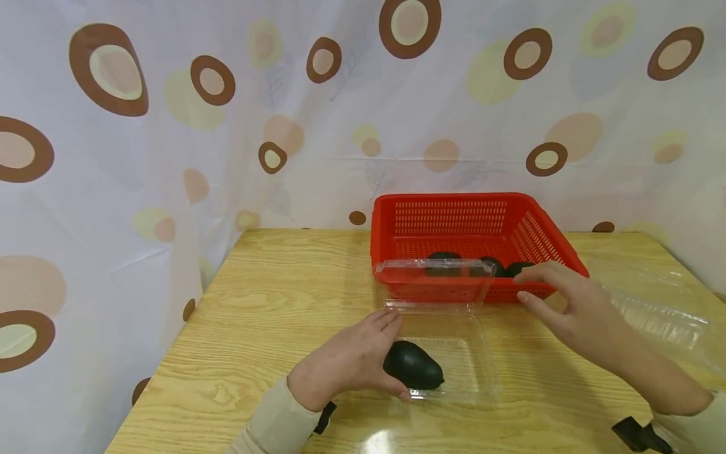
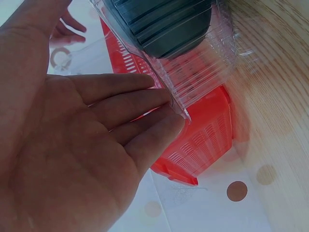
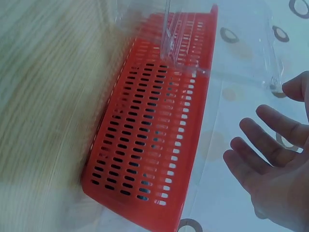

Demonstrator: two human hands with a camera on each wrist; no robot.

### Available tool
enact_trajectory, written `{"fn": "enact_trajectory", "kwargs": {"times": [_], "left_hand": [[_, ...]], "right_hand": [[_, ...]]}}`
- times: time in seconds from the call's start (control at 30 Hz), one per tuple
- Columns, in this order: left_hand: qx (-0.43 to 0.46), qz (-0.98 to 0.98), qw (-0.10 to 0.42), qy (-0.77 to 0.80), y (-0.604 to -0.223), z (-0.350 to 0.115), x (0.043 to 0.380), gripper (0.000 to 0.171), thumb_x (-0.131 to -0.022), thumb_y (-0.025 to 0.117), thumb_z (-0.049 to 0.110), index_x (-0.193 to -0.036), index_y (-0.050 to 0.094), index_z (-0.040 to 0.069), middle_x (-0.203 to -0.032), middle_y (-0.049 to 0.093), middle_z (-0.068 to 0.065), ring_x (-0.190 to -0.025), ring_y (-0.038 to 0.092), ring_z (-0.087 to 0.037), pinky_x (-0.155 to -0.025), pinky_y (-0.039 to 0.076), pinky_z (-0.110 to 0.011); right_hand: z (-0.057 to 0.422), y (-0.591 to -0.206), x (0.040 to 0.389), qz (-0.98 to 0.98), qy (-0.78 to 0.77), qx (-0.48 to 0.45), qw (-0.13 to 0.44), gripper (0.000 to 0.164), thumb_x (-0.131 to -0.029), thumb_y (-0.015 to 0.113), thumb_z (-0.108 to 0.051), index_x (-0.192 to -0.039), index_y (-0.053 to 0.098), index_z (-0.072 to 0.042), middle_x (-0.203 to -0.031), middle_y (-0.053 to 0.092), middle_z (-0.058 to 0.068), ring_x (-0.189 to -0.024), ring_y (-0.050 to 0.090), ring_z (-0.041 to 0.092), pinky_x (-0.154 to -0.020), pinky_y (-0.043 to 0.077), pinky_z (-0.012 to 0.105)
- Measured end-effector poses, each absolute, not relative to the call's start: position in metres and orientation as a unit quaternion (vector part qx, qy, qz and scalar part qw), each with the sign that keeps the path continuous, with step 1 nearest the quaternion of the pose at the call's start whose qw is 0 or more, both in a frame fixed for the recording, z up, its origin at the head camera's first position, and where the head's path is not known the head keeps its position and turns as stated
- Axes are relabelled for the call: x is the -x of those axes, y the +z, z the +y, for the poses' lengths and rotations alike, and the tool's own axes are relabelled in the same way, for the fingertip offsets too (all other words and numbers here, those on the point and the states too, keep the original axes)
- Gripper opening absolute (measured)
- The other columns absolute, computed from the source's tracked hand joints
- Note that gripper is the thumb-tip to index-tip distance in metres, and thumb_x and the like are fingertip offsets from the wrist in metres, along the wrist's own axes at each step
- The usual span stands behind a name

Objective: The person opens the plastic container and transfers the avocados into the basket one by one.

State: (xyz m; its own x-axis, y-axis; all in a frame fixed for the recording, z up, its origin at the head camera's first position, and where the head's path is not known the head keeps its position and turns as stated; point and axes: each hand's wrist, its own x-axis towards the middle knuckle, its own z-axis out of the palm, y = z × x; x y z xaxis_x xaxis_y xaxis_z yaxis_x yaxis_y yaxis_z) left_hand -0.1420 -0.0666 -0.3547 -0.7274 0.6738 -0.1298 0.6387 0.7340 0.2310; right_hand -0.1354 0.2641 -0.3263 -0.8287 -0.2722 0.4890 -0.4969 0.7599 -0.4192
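A dark green avocado (image 1: 415, 366) lies in the left part of a clear plastic clamshell box (image 1: 465, 369), whose lid stands raised at the back. My left hand (image 1: 354, 358) rests along the box's left side, fingers straight and thumb near its front edge. In the left wrist view, the fingertips touch the clear box wall (image 2: 207, 77). My right hand (image 1: 590, 315) hovers at the front right of a red basket (image 1: 450, 217), fingers slightly bent and holding nothing. More avocados (image 1: 490, 265) lie in the basket, partly behind the lid and basket rim.
Another clear plastic container (image 1: 660, 318) lies on the right of the wooden table (image 1: 272, 302), partly behind my right forearm. Behind the table hangs a patterned curtain (image 1: 317, 120).
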Motion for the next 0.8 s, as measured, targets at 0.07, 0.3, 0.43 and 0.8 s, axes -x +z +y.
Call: {"fn": "enact_trajectory", "kwargs": {"times": [0.07, 0.3, 0.43, 0.8], "left_hand": [[-0.353, 0.926, 0.104, 0.086, -0.355, -0.067, 0.142, 0.114, -0.07, 0.078, 0.067, -0.154, 0.033, 0.003, -0.161, 0.032, -0.011, -0.15, 0.029, -0.026, -0.12, 0.032, -0.037], [-0.349, 0.927, 0.105, 0.086, -0.355, -0.067, 0.141, 0.116, -0.07, 0.078, 0.067, -0.154, 0.032, 0.003, -0.162, 0.031, -0.011, -0.15, 0.029, -0.026, -0.12, 0.032, -0.037], [-0.351, 0.927, 0.103, 0.086, -0.355, -0.068, 0.141, 0.116, -0.07, 0.078, 0.067, -0.154, 0.031, 0.003, -0.162, 0.03, -0.011, -0.15, 0.029, -0.026, -0.12, 0.032, -0.037], [-0.353, 0.926, 0.101, 0.085, -0.355, -0.067, 0.142, 0.116, -0.07, 0.077, 0.068, -0.155, 0.03, 0.004, -0.162, 0.03, -0.01, -0.15, 0.029, -0.025, -0.12, 0.032, -0.037]], "right_hand": [[0.26, -0.327, 0.132, -0.911, 0.28, -0.222, 0.208, 0.027, -0.086, 0.074, -0.006, -0.109, 0.069, -0.019, -0.111, 0.066, -0.006, -0.086, 0.054, -0.008, -0.055, 0.045, 0.015], [0.245, -0.332, 0.125, -0.898, 0.273, -0.271, 0.213, 0.033, -0.082, 0.076, 0.0, -0.107, 0.067, -0.019, -0.105, 0.065, -0.01, -0.094, 0.056, -0.003, -0.072, 0.045, 0.005], [0.236, -0.337, 0.124, -0.884, 0.272, -0.309, 0.222, 0.043, -0.077, 0.078, 0.003, -0.108, 0.066, -0.025, -0.106, 0.064, -0.013, -0.095, 0.058, -0.003, -0.082, 0.044, 0.004], [0.2, -0.359, 0.123, -0.852, 0.276, -0.403, 0.188, 0.045, -0.079, 0.079, -0.004, -0.115, 0.064, -0.024, -0.113, 0.061, -0.009, -0.101, 0.06, 0.005, -0.094, 0.041, 0.003]]}}
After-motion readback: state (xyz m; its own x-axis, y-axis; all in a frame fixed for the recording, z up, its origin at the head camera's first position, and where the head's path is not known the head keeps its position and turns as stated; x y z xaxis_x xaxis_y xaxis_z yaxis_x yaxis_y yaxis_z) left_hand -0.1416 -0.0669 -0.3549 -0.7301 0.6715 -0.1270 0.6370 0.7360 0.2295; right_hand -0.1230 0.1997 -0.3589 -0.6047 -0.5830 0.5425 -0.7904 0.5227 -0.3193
